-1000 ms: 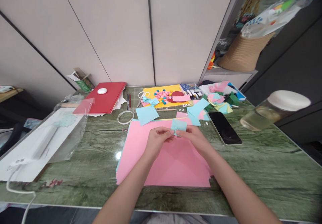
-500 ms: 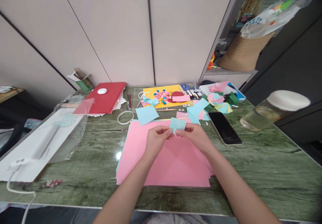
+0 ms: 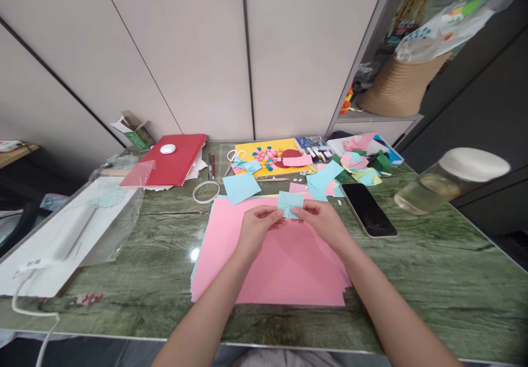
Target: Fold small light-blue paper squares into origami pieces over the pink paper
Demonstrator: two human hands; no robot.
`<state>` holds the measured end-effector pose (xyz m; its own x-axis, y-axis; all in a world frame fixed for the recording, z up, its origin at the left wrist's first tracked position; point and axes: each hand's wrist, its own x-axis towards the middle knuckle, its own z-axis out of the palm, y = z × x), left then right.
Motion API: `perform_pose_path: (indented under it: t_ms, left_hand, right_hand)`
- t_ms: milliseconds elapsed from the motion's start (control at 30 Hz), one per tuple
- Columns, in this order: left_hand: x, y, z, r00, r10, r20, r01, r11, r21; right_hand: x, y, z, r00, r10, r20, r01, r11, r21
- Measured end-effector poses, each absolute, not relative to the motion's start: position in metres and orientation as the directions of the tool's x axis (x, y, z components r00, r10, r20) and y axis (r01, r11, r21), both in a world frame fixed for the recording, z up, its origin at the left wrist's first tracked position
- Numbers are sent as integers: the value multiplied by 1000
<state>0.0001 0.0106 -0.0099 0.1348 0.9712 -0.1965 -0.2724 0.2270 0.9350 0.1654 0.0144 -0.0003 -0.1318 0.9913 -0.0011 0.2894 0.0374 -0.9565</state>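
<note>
Green tabletop (image 3: 160, 273) is bearing pink paper stack (image 3: 292, 268); L hand (image 3: 256, 228) & R hand (image 3: 325, 223) are finger-thumb pinching folded light-blue paper square (image 3: 291, 199) over it — uneven pull poss. skewing creases/tearing.

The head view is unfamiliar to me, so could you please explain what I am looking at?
There is no machine here, just a bare left hand and right hand. Every picture comes from one camera worn on the head, looking forward and down. Both hands hold a small folded blue paper between fingers and thumbs, above a stack of pink paper on the green table. To the right lie a phone and a lidded bottle; farther left, a red folder.
</note>
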Motion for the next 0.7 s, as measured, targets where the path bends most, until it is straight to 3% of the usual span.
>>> perform_pose_path:
  t_ms: [233, 367, 533, 700]
  left_hand:
    - [0, 12, -13, 186, 955, -232, -330, 283, 901]
    - [0, 11, -11, 227, 940, -253, -352, 322, 879]
    - [0, 10, -10, 273, 922, -273, -350, 360, 865]
    - [2, 10, -9, 296, 905, -304, -360, 401, 843]
  right_hand:
    - [159, 12, 3, -39, 997, 60, 387, 71, -919]
    - [158, 12, 2, -116, 991, 59, 246, 86, -965]
    - [155, 11, 2, -134, 991, -14, 54, -7, -999]
    - [155, 11, -4, -174, 985, 11, -6, 10, -1000]
